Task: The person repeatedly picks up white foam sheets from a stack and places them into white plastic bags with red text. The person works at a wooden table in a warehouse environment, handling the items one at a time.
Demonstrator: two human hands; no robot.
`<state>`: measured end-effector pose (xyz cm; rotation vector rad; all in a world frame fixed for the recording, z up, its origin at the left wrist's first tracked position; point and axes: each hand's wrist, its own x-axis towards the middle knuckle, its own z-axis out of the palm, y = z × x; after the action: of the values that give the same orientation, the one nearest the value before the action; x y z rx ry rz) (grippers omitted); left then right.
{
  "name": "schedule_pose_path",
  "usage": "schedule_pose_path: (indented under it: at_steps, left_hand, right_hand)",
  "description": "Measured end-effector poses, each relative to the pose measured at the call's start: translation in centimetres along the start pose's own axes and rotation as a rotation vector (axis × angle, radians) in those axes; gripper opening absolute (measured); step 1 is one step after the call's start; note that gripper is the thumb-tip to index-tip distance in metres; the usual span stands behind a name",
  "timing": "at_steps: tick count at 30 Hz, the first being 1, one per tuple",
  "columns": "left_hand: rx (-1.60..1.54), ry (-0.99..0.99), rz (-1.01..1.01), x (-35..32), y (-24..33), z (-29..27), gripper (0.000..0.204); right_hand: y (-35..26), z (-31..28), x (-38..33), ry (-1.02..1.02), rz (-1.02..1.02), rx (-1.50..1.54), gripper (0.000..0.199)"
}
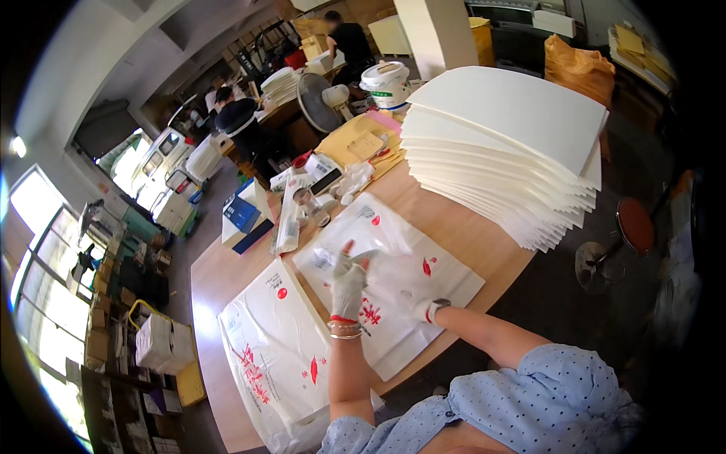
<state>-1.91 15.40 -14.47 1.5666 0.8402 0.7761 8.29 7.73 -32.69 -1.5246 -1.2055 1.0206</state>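
Gloved fingers (349, 253) of the left hand (349, 287) were spread, flat on the clear film sheet (393, 265) that topped the middle bag pile (446, 291). The right hand (418, 306) pressed the sheet's near edge; its fingers I couldn't make out. Smoothing from the centre outward looked wisest, to keep wrinkles off. Left of that pile lay another printed bag stack (272, 356); beyond it, white boards (507, 144) on the bench (476, 234).

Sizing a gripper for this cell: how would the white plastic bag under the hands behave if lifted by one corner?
The white plastic bag looks thin and glossy, so probably floppy and slippery. It lies flat under the left hand and right hand, so likely very light. Its edge overlaps the bag pile, so it may drag neighbours.
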Motion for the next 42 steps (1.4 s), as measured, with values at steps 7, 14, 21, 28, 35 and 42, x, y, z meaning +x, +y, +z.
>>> schedule_pose_path:
  at_steps: [7,14,21,28,35,42]
  left_hand:
    - [0.602,0.153,0.066,-2.4,0.3,1.1,0.06]
    - [0.589,0.171,0.773,-5.2,3.1,3.9,0.052]
    - [0.287,-0.465,0.521,-7.3,5.8,13.3,0.037]
    - [-1.038,-0.76,-0.464,-8.1,12.6,19.9,0.034]
    - [-0.217,-0.629,-0.13,-11.6,17.7,10.1,0.04]
    - [0.574,-0.467,0.756,-17.8,7.4,16.0,0.084]
  right_hand:
    - [-10.8,-14.9,-14.1,-0.111,-0.251,-0.465,0.026]
    - [-20.3,-39.8,-21.8,0.492,-0.073,-1.165,0.078]
    - [-20.3,-46.0,-19.1,0.651,-0.327,-0.927,0.037]
    - [-27.4,-29.3,-26.4,0.367,-0.769,-1.179,0.033]
    - [-19.3,-39.5,-33.3,0.739,-0.08,-0.667,0.014]
    - [-11.2,-21.1,-29.0,0.596,-0.451,0.432,0.035]
